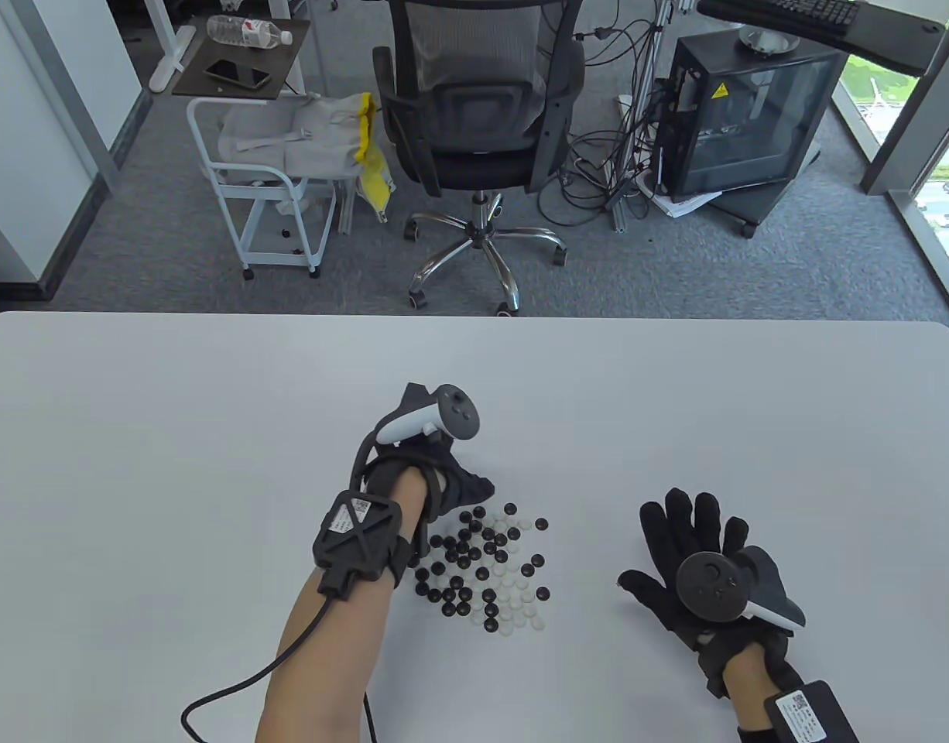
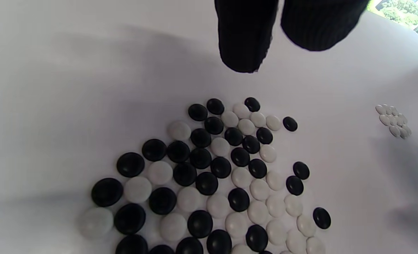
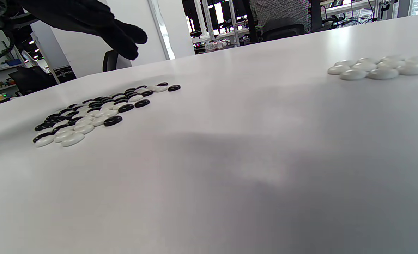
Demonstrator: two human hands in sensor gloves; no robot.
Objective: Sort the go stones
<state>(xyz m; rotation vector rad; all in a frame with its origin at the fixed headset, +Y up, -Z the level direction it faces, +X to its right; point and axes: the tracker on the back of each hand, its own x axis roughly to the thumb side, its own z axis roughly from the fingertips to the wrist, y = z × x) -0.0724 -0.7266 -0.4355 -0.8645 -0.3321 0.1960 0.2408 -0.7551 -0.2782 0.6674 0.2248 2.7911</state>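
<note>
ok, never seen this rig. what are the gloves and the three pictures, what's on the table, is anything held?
No robot here: a person wears black sensor gloves with a tracker strapped to the back of each hand. One camera looks down at the white table; the other two sit on the wrists. The left hand hovers over a mixed pile of black and white stones, fingers hanging down, holding nothing that shows. The right hand lies flat and spread, hiding a small white stone group that only the wrist views show. Sorting has started; most stones remain mixed.
</note>
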